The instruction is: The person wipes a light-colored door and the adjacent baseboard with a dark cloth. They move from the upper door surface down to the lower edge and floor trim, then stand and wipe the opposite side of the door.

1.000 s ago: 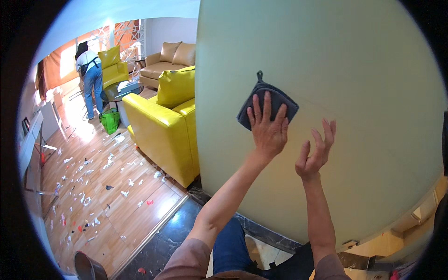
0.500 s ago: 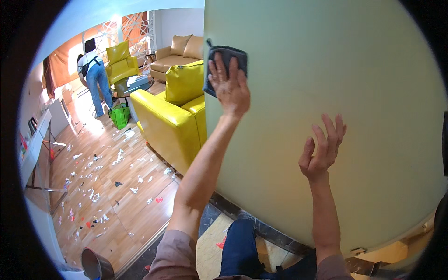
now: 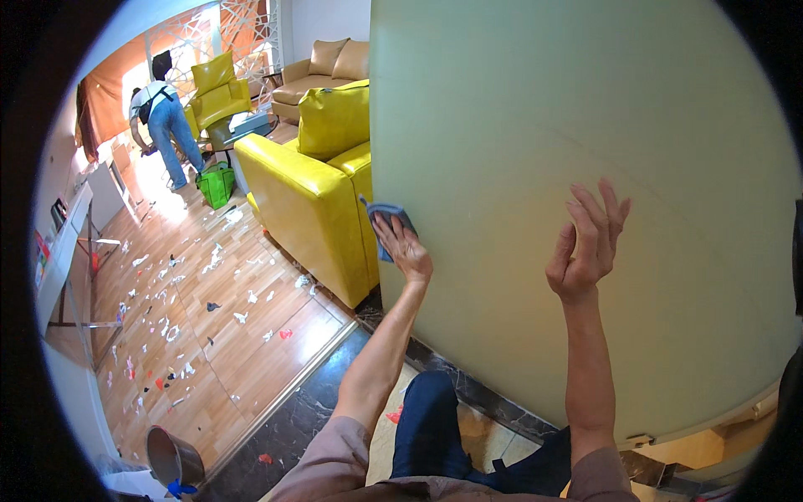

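Downward from the upper middle, the left hand [image 3: 407, 251] and the grey-blue cloth [image 3: 396, 212] have travelled to the left edge of the pale green panel [image 3: 519, 151], mid-frame. That hand lies flat over the cloth, fingers extended; the right hand [image 3: 588, 243] is loosely open, fingers slightly bent (whether it touches the panel, I cannot tell). Left of the cloth sits a yellow armchair [image 3: 305, 217]; scraps litter the wooden floor [image 3: 259, 372]. A co-worker [image 3: 171, 124] bends at the upper left, near a green bag [image 3: 217, 186].
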### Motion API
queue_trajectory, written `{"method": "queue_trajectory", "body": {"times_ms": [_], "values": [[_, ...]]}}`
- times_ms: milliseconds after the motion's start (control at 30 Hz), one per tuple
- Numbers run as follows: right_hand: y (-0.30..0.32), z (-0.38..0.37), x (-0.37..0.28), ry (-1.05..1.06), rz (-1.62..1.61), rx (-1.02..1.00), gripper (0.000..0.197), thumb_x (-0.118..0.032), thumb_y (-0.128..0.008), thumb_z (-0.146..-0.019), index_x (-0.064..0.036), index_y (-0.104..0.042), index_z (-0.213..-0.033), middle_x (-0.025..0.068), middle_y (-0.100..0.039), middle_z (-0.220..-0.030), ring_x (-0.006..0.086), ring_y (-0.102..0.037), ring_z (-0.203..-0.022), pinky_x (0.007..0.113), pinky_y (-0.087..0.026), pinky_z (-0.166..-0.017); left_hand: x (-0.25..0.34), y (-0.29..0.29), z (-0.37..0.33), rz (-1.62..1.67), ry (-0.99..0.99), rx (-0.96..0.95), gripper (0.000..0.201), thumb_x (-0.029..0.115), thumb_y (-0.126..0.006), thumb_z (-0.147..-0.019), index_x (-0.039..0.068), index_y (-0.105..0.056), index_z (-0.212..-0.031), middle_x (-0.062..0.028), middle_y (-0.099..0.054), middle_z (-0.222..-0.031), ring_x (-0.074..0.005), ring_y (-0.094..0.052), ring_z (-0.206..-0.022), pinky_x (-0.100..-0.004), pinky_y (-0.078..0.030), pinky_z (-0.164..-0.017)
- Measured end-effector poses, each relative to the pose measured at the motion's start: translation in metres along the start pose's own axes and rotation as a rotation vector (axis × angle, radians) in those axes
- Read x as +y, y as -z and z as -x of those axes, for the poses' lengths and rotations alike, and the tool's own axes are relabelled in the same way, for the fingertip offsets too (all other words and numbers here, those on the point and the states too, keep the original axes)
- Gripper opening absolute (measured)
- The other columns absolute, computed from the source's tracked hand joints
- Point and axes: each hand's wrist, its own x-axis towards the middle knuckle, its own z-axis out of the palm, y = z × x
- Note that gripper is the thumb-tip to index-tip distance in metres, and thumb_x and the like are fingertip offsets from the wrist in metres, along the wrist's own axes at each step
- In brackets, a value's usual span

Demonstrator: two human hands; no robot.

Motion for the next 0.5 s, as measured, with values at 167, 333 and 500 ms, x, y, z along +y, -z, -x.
{"method": "queue_trajectory", "body": {"times_ms": [167, 333, 500], "values": [[0.000, 0.000, 0.000, 0.005, -0.038, 0.007, 0.021, -0.002, -0.051, -0.091, -0.0040, -0.062, -0.109, 0.0126, -0.068, -0.117, 0.0385, -0.054, -0.126, 0.058, -0.020, -0.118, 0.002, 0.005, 0.043, -0.013, 0.104, -0.027, 0.049, 0.020, -0.038, -0.103, 0.011, -0.038, -0.151, -0.0145, -0.015, -0.164, -0.0404, -0.010, -0.150, -0.0517, -0.011, -0.120], [0.003, 0.000, 0.001, -0.007, -0.151, 0.045, 0.019, 0.001, -0.054, -0.088, -0.0028, -0.063, -0.105, 0.0132, -0.068, -0.113, 0.0372, -0.057, -0.123, 0.057, -0.027, -0.116, 0.093, 0.002, -0.014, 0.013, -0.080, -0.056, 0.049, 0.019, -0.047, -0.100, 0.012, -0.042, -0.149, -0.0145, -0.014, -0.165, -0.0402, -0.009, -0.151, -0.0566, -0.010, -0.119], [0.017, 0.012, -0.006, -0.105, -0.295, 0.038, 0.019, 0.005, -0.055, -0.087, -0.0003, -0.063, -0.102, 0.0157, -0.068, -0.110, 0.0390, -0.061, -0.117, 0.055, -0.041, -0.106, 0.208, 0.006, -0.007, 0.083, -0.356, -0.157, 0.037, 0.018, -0.053, -0.093, 0.007, -0.058, -0.128, -0.0239, -0.021, -0.160, -0.0531, -0.015, -0.145, -0.0659, -0.017, -0.113]]}}
